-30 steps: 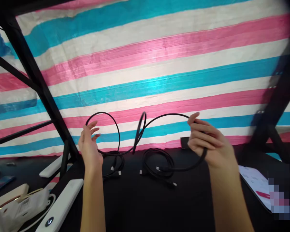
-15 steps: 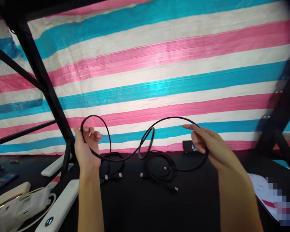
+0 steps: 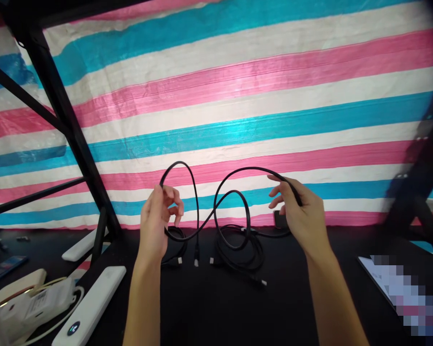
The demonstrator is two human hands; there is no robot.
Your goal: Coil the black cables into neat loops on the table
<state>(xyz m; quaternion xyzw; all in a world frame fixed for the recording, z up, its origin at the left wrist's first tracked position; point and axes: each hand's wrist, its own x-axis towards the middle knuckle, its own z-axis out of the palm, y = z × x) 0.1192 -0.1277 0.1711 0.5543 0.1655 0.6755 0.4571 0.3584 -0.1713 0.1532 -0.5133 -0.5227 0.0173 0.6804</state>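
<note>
A black cable with light-tipped plugs is strung between my two hands in loose loops above the table. My left hand holds it at the thumb, fingers curled, and one end hangs down with its plug low over the black tabletop. The cable crosses my right hand, gripped near the thumb, with the fingers bent and slightly spread. Its other end runs back left from under that hand to a plug. Below lie a coiled black cable and, partly behind my left hand, another coiled black cable.
A small dark box sits behind my right hand. To the left are a long white device with a round display, a white adapter and a black frame post. A pixelated flat item lies right. Striped sheeting hangs behind.
My left hand has moved right, bringing the hanging plug with it. My right hand has shifted slightly left. The hands are closer together and the middle loop of cable is larger.
</note>
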